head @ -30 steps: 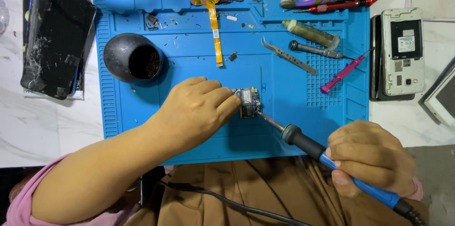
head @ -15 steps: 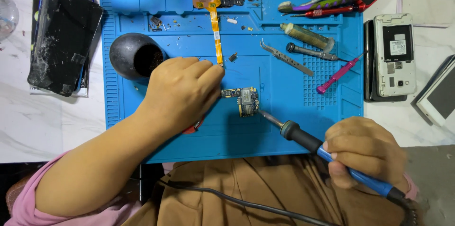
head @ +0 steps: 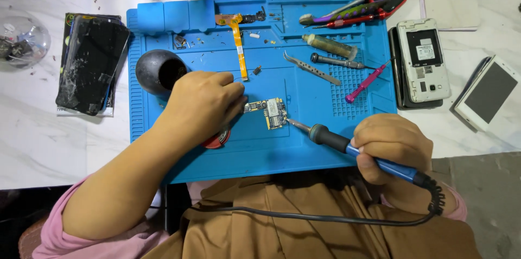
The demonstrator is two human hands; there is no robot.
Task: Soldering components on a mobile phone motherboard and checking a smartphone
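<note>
Right hand (head: 392,147) clenched around the blue-handled soldering iron (head: 347,146), its tip touching the lower right corner of the small circuit board (head: 269,111). The board lies flat mid-mat on the blue work mat (head: 325,145), gold-edged, studded with silver shields. Left hand (head: 202,104) pinches the board's left end, fingers curled.

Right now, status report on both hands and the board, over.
Left hand pinning small circuit board on blue mat. Right hand gripping soldering iron, tip beside board. Nothing between tip and board.
</note>
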